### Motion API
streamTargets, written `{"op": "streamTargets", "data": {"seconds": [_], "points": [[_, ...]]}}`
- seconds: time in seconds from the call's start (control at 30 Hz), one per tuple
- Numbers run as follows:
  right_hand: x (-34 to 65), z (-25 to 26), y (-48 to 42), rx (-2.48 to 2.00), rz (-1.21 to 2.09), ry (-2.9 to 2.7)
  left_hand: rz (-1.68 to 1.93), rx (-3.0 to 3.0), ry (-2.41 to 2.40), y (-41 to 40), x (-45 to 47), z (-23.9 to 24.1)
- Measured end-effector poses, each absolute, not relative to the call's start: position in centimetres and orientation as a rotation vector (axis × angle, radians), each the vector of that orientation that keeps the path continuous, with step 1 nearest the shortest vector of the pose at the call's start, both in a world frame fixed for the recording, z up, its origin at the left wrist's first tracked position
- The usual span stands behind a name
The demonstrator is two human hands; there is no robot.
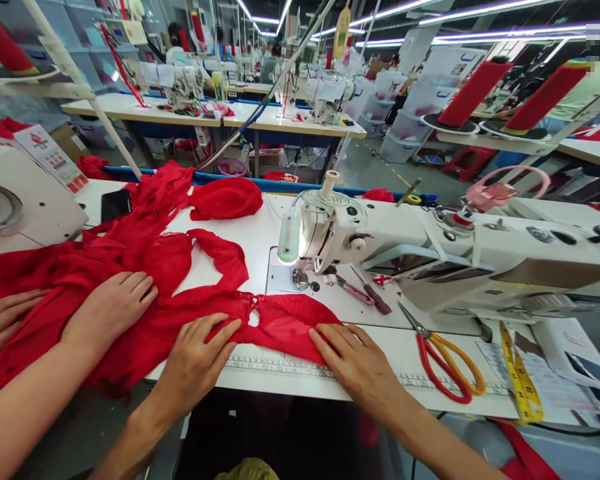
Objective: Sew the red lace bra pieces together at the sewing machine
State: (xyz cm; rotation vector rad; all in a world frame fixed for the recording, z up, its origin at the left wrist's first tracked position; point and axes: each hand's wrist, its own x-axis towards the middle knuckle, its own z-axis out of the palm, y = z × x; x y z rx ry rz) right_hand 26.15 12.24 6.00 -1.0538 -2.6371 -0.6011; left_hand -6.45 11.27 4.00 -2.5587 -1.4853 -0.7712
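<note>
1. Front and centre, the red lace-edged garment (293,323) lies spread along the table's near edge, just in front of the sewing machine (415,230), its keyhole gap showing white tabletop
2. Left hand (197,350) rests open on the cloth left of that gap, fingers extended; right hand (357,360) lies open at the far right end, neither one clenched
3. To do this smoothing well, I'd say: light, even pressure outward, lace edge kept straight, that gap not pulled wide
4. Just below, the printed ruler (280,369) runs along the edge, handy for a straight lie
5. Left, a co-worker's hand (110,307) rests on the heaped red fabric (130,247); best not tug against it
6. Right, scissors (447,363) lie near the right hand, then the yellow tape measure (519,380)
</note>
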Motion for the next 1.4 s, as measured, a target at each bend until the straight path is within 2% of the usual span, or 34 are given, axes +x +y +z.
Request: {"op": "streamTargets", "data": {"seconds": [0.27,0.53,0.6,0.73,0.83,1.07,1.4], "points": [[26.4,4.2,12.8,-0.990,-0.622,-2.560,-0.723,-2.471,-1.439,10.5,-7.6,4.4],[31.6,8.1,11.7,-1.213,-0.590,-2.476,-0.717,-2.653,-1.307,11.4,-2.6,5.5],[31.3,9.2,10.8,-1.194,-0.377,-2.509,-0.831,-2.702,-1.366,11.8,-1.5,6.0],[27.3,9.8,10.9,-1.013,0.259,-2.346,-1.225,-2.778,-1.370,12.7,0.9,6.4],[24.6,8.3,13.5,-0.874,0.489,-2.307,-1.317,-2.852,-1.241,13.8,1.9,5.7],[24.5,5.2,17.3,-1.032,0.496,-2.352,-1.001,-2.953,-1.347,14.7,-0.5,4.4],[24.7,7.7,18.2,-1.018,0.452,-2.649,-0.929,-3.034,-1.424,15.8,-1.0,5.8]]}}
